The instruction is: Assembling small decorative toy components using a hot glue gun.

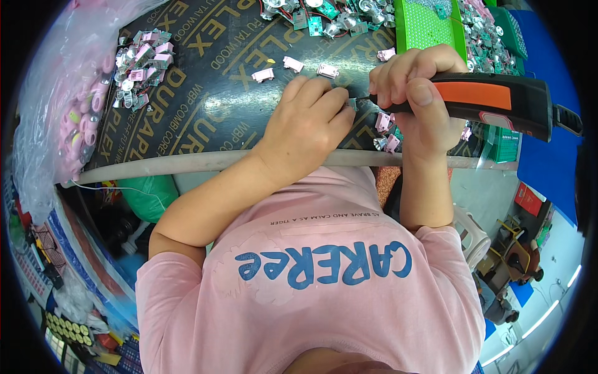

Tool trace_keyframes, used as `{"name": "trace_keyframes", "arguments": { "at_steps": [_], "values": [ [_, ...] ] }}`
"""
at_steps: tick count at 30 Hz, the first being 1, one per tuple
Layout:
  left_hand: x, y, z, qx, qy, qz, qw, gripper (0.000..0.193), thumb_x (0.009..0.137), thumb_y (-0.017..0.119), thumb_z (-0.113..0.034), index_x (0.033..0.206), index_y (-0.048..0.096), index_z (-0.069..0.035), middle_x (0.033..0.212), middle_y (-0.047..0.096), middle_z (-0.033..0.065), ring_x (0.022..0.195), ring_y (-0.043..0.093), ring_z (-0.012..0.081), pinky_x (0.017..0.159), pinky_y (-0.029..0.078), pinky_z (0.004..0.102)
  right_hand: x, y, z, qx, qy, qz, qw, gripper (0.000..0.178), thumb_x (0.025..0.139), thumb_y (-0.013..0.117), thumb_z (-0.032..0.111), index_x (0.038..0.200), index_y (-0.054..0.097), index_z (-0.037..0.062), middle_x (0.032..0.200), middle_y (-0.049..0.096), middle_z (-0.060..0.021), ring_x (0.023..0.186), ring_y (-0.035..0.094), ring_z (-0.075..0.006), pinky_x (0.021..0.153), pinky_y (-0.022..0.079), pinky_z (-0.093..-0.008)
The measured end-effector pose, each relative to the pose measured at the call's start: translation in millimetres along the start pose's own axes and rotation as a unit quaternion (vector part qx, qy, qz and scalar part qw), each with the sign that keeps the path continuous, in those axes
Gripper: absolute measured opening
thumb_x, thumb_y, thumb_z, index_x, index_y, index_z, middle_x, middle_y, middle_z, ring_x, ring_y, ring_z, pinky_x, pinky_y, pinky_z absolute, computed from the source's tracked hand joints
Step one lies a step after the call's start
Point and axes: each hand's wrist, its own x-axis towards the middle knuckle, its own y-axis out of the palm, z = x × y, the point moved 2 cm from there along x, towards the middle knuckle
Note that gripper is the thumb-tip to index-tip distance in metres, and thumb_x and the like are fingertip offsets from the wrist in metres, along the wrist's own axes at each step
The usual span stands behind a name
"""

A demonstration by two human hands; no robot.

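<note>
My right hand (420, 93) is wrapped round a black and orange electric screwdriver (492, 96), the thumb along its side. Its thin tip points left, toward the fingertips of my left hand (309, 121). Those fingers are curled and pinched on a small part at the tip, mostly hidden behind them. Just beyond my left hand lie small pink-and-white modules: one pink module (263, 75), a second module (293, 63) and a third module (327, 70). Beneath my right hand sit more pink modules (383, 123), some with clear lens pieces.
A pile of pink modules (143, 62) lies at the left, beside a plastic bag of pink parts (81, 124). At the back are green circuit boards with wires (316, 26) and a bright green tray (423, 28). The dark printed board (205, 106) ends at a pale front edge (212, 163).
</note>
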Motion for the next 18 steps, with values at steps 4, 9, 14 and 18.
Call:
{"name": "trace_keyframes", "arguments": {
  "at_steps": [4,9,14,18],
  "values": [
    [3,3,0,-0.004,-0.003,0.0,1.0,0.022,0.079,0.069,-0.011,0.1,0.071,-0.004,0.113,0.067,0.0094,0.107,0.063,0.0304,0.091,0.049,0.0459,0,-1,0,-0.003,0.011,0.001,1.0,0.026,0.084,0.08,-0.005,0.095,0.058,0.0041,0.078,0.069,-0.0089,0.063,0.063,-0.0115,0.06,0.052,-0.0249],
    [3,9,0,-0.011,-0.013,-0.005,1.0,0.018,0.08,0.069,-0.01,0.097,0.069,-0.004,0.113,0.069,0.0113,0.104,0.064,0.0317,0.09,0.051,0.0466,1,0,-3,0.009,0.009,-0.008,1.0,0.026,0.084,0.08,-0.006,0.094,0.058,0.0037,0.078,0.069,-0.0085,0.064,0.063,-0.0116,0.06,0.052,-0.0248],
    [8,11,-2,0.006,-0.002,-0.027,1.0,0.01,0.077,0.066,-0.015,0.082,0.069,-0.006,0.094,0.065,0.0115,0.096,0.061,0.0293,0.087,0.05,0.0437,1,-3,-4,-0.016,0.003,0.0,1.0,0.026,0.082,0.082,-0.005,0.093,0.061,0.0036,0.078,0.068,-0.0066,0.066,0.062,-0.0103,0.061,0.051,-0.0249],
    [8,16,-2,-0.004,0.003,-0.038,0.999,0.008,0.076,0.066,-0.014,0.077,0.065,-0.007,0.087,0.06,0.0096,0.09,0.059,0.0284,0.085,0.05,0.043,1,-2,-4,-0.022,0.009,0.008,1.0,0.027,0.081,0.083,-0.005,0.094,0.061,0.0033,0.078,0.067,-0.006,0.067,0.062,-0.01,0.062,0.05,-0.025]
  ]
}}
